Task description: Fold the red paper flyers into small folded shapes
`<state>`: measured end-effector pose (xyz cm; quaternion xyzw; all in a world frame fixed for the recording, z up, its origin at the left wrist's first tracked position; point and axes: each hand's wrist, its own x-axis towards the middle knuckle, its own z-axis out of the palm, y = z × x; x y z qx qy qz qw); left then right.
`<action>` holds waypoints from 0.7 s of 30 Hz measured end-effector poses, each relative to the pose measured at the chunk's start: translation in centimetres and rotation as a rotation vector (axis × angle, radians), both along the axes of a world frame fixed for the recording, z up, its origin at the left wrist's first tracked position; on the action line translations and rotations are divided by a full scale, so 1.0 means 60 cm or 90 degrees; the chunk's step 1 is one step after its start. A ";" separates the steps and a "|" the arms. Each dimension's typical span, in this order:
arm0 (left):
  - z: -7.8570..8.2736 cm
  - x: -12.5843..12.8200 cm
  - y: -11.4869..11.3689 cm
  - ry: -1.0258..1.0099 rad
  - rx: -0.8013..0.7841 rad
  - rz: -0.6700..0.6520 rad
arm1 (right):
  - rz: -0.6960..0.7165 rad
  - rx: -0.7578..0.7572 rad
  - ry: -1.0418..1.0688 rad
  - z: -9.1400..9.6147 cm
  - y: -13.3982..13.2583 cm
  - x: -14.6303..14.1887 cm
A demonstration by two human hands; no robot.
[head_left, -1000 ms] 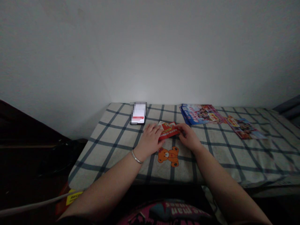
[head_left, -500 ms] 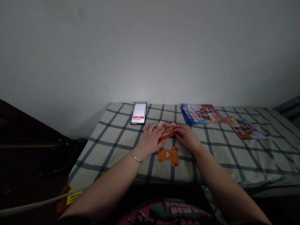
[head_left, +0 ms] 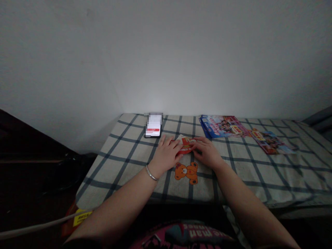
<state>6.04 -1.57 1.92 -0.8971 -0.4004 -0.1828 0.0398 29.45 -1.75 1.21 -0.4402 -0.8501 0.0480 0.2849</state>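
red leaflet point(head_left: 185, 146) narrower now, bend likely forming; my left hand point(head_left: 166, 152) spread, right hand point(head_left: 206, 151) pinching 3 o'clock edge.

Room to pass lay beyond the red leaflet point(head_left: 186, 146), between smartphone point(head_left: 154, 126) and stacked flyers point(head_left: 222, 126); the wall point(head_left: 181, 65) closed it off behind.
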 end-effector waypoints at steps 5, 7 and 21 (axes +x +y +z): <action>0.000 -0.001 0.001 0.004 -0.003 -0.009 | -0.008 -0.020 0.015 -0.003 0.000 -0.002; 0.003 -0.001 0.001 -0.002 -0.006 -0.019 | -0.031 -0.022 0.011 -0.004 -0.001 -0.001; 0.011 0.000 0.002 -0.028 0.012 0.062 | -0.142 -0.042 -0.042 0.008 -0.011 -0.005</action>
